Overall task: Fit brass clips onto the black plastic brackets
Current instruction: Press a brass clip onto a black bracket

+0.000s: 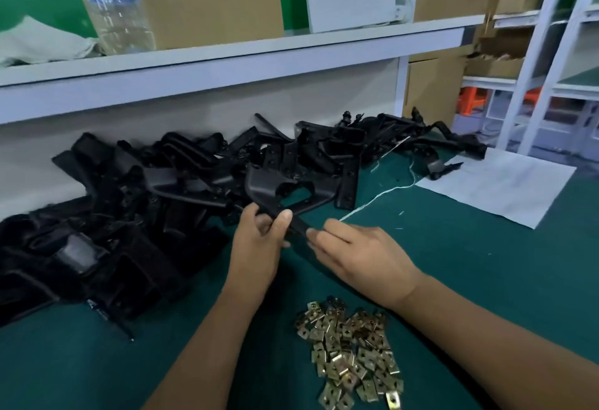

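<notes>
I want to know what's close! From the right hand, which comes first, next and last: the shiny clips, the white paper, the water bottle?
From the right hand:
1. Brass clips, a pile just below it, toward the person.
2. White paper, up to the right on the green mat.
3. Water bottle, far up left on the shelf.

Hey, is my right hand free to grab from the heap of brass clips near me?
Probably not yet. The right hand pinches the end of the black plastic bracket with the left hand. Nothing covers the heap of flat brass clips below it.
</notes>
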`<state>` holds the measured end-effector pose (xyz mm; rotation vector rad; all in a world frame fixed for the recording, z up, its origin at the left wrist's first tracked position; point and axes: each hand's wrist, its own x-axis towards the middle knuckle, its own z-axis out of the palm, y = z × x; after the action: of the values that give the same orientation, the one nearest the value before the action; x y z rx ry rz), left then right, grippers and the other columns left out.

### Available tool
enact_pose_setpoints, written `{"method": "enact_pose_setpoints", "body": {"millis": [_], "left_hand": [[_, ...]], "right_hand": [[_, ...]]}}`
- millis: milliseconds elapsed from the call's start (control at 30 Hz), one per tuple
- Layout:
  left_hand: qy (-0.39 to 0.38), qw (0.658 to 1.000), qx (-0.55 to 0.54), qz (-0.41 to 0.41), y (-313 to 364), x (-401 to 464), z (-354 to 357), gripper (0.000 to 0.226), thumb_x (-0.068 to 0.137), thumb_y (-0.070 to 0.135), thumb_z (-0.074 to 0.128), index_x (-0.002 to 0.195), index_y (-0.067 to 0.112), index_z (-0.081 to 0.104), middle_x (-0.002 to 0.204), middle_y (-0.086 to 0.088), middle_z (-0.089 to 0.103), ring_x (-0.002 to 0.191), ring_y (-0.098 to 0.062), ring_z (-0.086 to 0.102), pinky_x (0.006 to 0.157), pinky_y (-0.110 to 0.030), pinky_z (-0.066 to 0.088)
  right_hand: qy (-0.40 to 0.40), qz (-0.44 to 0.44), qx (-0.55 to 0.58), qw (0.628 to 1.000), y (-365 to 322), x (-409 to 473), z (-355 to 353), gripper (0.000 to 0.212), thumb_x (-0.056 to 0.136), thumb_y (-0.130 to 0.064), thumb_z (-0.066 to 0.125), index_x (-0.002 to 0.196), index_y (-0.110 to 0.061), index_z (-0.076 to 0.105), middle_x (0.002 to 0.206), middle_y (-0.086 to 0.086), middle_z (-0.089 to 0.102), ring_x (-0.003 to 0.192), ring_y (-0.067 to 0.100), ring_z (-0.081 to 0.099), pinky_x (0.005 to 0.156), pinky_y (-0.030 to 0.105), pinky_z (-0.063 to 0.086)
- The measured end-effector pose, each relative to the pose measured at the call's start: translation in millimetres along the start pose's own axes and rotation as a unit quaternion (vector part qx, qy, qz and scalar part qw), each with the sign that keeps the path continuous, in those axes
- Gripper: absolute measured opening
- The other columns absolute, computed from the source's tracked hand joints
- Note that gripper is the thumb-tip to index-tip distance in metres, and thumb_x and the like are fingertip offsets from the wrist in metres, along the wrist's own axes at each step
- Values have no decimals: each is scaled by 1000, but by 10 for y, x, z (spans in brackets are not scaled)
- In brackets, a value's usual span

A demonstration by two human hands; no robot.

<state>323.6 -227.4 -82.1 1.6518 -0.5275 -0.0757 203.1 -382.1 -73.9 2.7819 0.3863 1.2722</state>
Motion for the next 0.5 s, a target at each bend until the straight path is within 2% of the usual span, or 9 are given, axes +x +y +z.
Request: {"method": "enact_pose_setpoints", "body": {"millis": [33,100,167,200,267,333,400,467,500], "left_hand": [[6,999,-33,-10,-19,15,-45,42,99,36,68,132,14,57,99,-8,75,85,-16,74,80,-34,59],[22,994,-106,-26,-51,23,-131,20,100,9,64,118,17,66,104,-3,78,98,-21,74,81,-34,58],[40,974,-217,-52,-41,32,-173,28,96,-7,57,109,16,66,96,-2,79,93,-22,74,71,-31,57],[45,964,-257,-58,-29,38,-185,30,93,-10,55,111,13,64,90,-2,77,88,-21,72,67,-29,56],[54,962,-263,-50,-17,37,-167,37,89,-4,57,122,12,60,83,-2,69,79,-20,64,64,-28,52],[60,972,-224,-25,-11,9,-141,53,83,8,58,133,23,59,76,0,57,71,-17,51,59,-28,45],[47,989,-132,38,4,-44,-109,59,82,16,56,135,41,58,74,11,57,66,-11,49,60,-28,44],[28,994,34,98,38,-77,-65,60,84,27,58,138,51,49,85,18,68,73,-5,60,69,-33,51],[22,983,140,115,59,-90,-41,64,83,35,57,142,54,41,85,17,69,73,-5,62,69,-32,53]], "right_hand": [[-31,42,68,996,-34,-12,-45,17,99,-25,72,110,-12,74,89,-2,63,68,17,63,56,37,57],[-61,168,214,960,-67,-60,-138,22,101,-35,68,115,-18,73,97,-9,65,82,9,65,73,32,57],[-41,269,308,912,-33,-126,-218,17,101,-34,66,109,-21,74,93,-11,68,84,11,67,77,34,57],[-49,300,342,889,0,-173,-249,13,101,-32,67,104,-22,75,89,-9,70,82,12,67,77,37,57],[-125,307,388,860,31,-270,-320,12,99,-32,70,96,-25,78,84,-7,71,80,11,67,78,36,56],[-204,278,402,848,-8,-329,-355,11,94,-39,75,95,-30,80,84,-6,66,79,8,64,75,25,52],[-231,266,384,853,-54,-317,-347,14,89,-44,79,99,-36,80,84,-8,57,78,7,59,72,16,45],[-229,264,369,861,-100,-273,-329,21,85,-46,82,105,-38,79,85,-9,52,80,7,56,73,17,44],[-228,258,371,862,-122,-261,-323,23,84,-46,83,106,-39,79,86,-10,52,81,7,56,75,20,46]]}}
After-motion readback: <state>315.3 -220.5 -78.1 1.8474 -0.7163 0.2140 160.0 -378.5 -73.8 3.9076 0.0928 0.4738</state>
